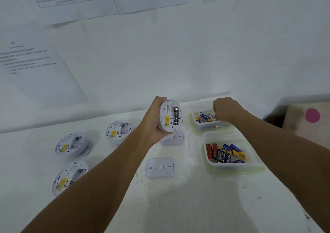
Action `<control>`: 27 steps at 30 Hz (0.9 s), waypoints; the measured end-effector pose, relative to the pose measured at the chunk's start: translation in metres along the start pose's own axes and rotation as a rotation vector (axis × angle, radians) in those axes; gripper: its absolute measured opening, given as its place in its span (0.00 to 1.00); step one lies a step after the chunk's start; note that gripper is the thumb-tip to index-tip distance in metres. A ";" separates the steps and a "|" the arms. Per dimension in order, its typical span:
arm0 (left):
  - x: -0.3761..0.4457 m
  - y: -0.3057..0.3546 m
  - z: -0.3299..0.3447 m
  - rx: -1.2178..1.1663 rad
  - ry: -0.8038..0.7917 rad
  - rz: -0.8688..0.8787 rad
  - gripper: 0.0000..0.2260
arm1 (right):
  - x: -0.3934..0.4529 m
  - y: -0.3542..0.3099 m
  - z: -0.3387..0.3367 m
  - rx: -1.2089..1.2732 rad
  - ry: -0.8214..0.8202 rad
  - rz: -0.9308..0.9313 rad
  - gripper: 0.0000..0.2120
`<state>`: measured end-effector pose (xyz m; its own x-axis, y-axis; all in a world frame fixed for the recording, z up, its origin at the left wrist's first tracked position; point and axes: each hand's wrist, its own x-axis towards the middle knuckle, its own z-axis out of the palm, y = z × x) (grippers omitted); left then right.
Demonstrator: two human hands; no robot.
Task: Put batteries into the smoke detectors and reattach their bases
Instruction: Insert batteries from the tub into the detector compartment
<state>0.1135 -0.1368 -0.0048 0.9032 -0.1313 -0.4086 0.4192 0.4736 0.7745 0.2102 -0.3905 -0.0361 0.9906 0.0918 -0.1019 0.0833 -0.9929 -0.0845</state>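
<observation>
My left hand [155, 123] grips a round white smoke detector [169, 115] above the table, its back turned toward me, with one black battery [175, 115] seated in its compartment. My right hand [224, 110] reaches down into the far plastic tub [196, 123] of batteries, fingers curled among them; what they hold is hidden. A nearer tub [230, 166] holds several red, black and blue batteries. Three other detectors lie backs up at left [119, 129], [71, 144], [68, 176]. A loose white base [159, 167] lies mid-table, another [174, 137] sits under the held detector.
The white table [187, 197] meets a white wall at the back, with printed sheets [35, 66] taped to it. A box with a pink dot [312, 115] stands at the far right edge.
</observation>
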 end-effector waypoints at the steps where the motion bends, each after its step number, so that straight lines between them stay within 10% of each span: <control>1: 0.000 -0.001 0.001 -0.005 -0.001 0.001 0.13 | -0.001 0.000 -0.002 0.030 -0.007 0.000 0.07; 13: 0.002 -0.004 0.002 -0.080 -0.018 -0.012 0.12 | -0.024 -0.014 -0.022 0.409 0.096 0.066 0.13; 27: -0.019 -0.004 -0.025 -0.273 -0.097 0.044 0.13 | -0.116 -0.104 -0.027 0.993 0.146 -0.264 0.05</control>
<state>0.0922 -0.1147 -0.0123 0.9299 -0.1825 -0.3193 0.3515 0.6960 0.6261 0.0900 -0.3002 0.0110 0.9630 0.2212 0.1540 0.2376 -0.4270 -0.8725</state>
